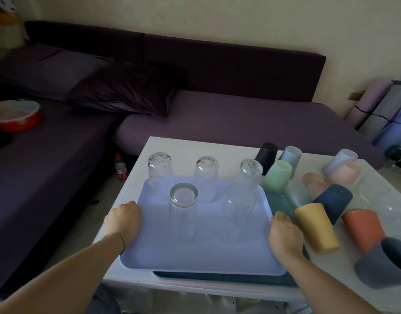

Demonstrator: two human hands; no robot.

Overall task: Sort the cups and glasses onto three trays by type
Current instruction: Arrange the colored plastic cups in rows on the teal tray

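A light blue tray (pixel 201 252) lies on the white table, stacked on a darker teal tray (pixel 283 281). Several clear glasses stand upside down on it: three textured ones (pixel 159 171) along the far edge and two smooth ones (pixel 183 200) nearer me. My left hand (pixel 124 219) grips the tray's left rim and my right hand (pixel 285 236) grips its right rim. To the right lie and stand several coloured plastic cups: yellow (pixel 317 227), dark blue (pixel 334 201), orange (pixel 363 228), green (pixel 277 175), black (pixel 266 157), pale blue (pixel 290 158), pink (pixel 344 172).
A large grey-blue cup (pixel 385 264) lies at the table's right front. Clear glasses (pixel 376 196) stand on the far right, hard to make out. A purple sofa (pixel 240 118) wraps behind and left. A red bowl (pixel 14 114) sits on it. A bottle (pixel 120 166) stands on the floor.
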